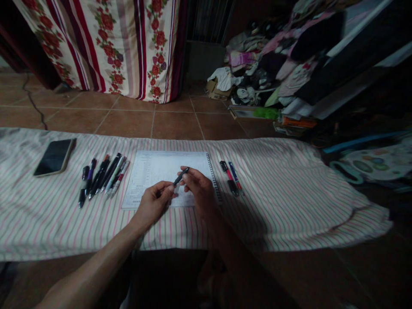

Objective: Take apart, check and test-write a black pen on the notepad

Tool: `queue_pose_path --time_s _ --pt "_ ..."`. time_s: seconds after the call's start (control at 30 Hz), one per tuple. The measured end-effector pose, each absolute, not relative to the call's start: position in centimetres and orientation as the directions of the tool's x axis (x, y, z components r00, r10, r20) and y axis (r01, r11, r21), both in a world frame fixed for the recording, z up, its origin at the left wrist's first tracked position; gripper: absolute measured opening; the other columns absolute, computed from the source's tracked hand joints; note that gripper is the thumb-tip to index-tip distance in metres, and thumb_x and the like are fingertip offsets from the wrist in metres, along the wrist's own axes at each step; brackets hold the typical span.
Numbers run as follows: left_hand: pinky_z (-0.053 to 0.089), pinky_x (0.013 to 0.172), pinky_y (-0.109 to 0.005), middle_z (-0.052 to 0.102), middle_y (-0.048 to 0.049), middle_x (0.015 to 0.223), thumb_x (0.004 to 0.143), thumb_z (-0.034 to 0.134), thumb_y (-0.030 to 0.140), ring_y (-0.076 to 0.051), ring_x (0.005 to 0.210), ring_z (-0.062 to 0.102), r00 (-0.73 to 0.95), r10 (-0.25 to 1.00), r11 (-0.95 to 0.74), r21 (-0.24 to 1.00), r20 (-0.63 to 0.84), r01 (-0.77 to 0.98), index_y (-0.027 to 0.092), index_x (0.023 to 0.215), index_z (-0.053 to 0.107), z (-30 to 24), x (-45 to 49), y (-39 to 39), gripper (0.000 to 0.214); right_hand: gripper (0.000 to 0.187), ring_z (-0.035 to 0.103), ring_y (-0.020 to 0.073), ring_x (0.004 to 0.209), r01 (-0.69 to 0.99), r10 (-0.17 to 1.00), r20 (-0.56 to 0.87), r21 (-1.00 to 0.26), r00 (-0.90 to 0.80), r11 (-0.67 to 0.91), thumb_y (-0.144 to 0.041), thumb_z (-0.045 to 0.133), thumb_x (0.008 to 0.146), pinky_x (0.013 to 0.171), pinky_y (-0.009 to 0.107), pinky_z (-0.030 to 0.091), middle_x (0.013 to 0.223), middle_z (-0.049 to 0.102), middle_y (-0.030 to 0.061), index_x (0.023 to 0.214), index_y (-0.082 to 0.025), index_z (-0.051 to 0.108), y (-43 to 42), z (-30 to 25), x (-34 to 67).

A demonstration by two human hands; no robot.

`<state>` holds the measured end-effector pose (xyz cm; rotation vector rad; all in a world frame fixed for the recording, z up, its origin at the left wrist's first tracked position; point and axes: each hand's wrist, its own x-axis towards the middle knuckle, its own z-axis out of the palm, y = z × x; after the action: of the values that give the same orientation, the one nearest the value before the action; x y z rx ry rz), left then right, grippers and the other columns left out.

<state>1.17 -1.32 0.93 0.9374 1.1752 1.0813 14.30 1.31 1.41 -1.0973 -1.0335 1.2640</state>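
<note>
**1 dark pen clamped between 2 bare hands over 1 spiral notebook**

2 bare forearms reach in from the bottom edge over the near side of 1 tabletop, draped in striped cloth. The left hand has its grip pinched on the pen's lower end; the right hand has its grip closed near the upper end. The pen slants up to the right above the lower half of the notebook, which lies flat, 1 printed page showing and its coil along the right edge.

To the right of the coil lie 2 writing tools, close together: 1 pink-and-black marker and 1 blue-and-red pen. To the left, at least 5 pens and markers bunch side by side; overlap keeps the exact count from being told. Farther left rests 1 phone, its screen dark.

Beyond the tabletop, 1 dark cable runs across the tiled floor. Behind hangs 1 flowered, striped curtain; to its right, 1 cardboard box sits beside 1 heap of clothes, its pieces too tangled to count.
</note>
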Motion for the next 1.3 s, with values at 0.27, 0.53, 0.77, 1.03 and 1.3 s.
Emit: queue_pose_path --time_s 0.27,0.53,0.77,1.03,1.3 --pt "0.035 0.048 -0.021 0.057 0.0013 0.055 0.067 0.068 0.042 -0.009 0.049 0.048 0.039 0.968 0.249 0.955 -0.246 -0.16 0.014 0.082 0.062 1.19 1.34 -1.44 0.032 0.029 0.06 0.0121 0.064 -0.19 1.0 -0.003 -0.982 0.025 0.002 -0.033 0.06 0.074 0.048 0.022 0.042 0.091 0.07 0.0051 0.1 -0.021 0.064 1.59 1.06 14.59" --pt "0.043 0.056 -0.024 0.056 0.0029 0.055 0.069 0.068 0.037 -0.008 0.049 0.048 0.054 0.974 0.226 0.959 -0.219 -0.174 0.014 0.082 0.064 0.83 1.3 -1.36 0.027 0.029 0.06 0.011 0.063 -0.209 0.999 0.001 -0.978 0.047 0.011 -0.034 0.059 0.074 0.047 0.021 0.04 0.09 0.069 0.0042 0.1 -0.021 0.063 1.53 1.18 14.61" --pt "0.044 0.058 -0.024 0.054 0.0043 0.052 0.071 0.065 0.036 -0.007 0.047 0.046 0.054 0.974 0.227 0.961 -0.221 -0.161 0.015 0.078 0.063 0.71 1.16 -1.24 0.022 0.029 0.059 0.0114 0.063 -0.213 0.999 -0.011 -0.977 0.049 -0.001 -0.035 0.059 0.074 0.047 0.022 0.04 0.09 0.069 0.0043 0.1 -0.021 0.063 1.43 1.31 14.55" --pt "0.04 0.053 -0.022 0.052 0.0051 0.05 0.069 0.067 0.038 -0.007 0.044 0.045 0.029 0.972 0.236 0.954 -0.235 -0.185 0.015 0.076 0.062 0.63 1.33 -1.21 0.025 0.028 0.058 0.0102 0.061 -0.209 0.997 -0.019 -0.978 0.075 -0.003 -0.035 0.062 0.072 0.046 0.02 0.039 0.086 0.069 0.0039 0.095 -0.019 0.064 1.45 1.37 14.26" --pt "0.037 0.049 -0.021 0.052 0.0041 0.049 0.067 0.066 0.04 -0.007 0.045 0.045 0.025 0.979 0.206 0.967 -0.204 -0.152 0.014 0.074 0.062 0.48 1.26 -0.99 0.027 0.03 0.059 0.011 0.06 -0.238 0.996 -0.029 -0.971 0.081 -0.009 -0.034 0.064 0.07 0.044 0.02 0.038 0.086 0.07 0.0038 0.096 -0.02 0.061 1.62 1.26 14.19"
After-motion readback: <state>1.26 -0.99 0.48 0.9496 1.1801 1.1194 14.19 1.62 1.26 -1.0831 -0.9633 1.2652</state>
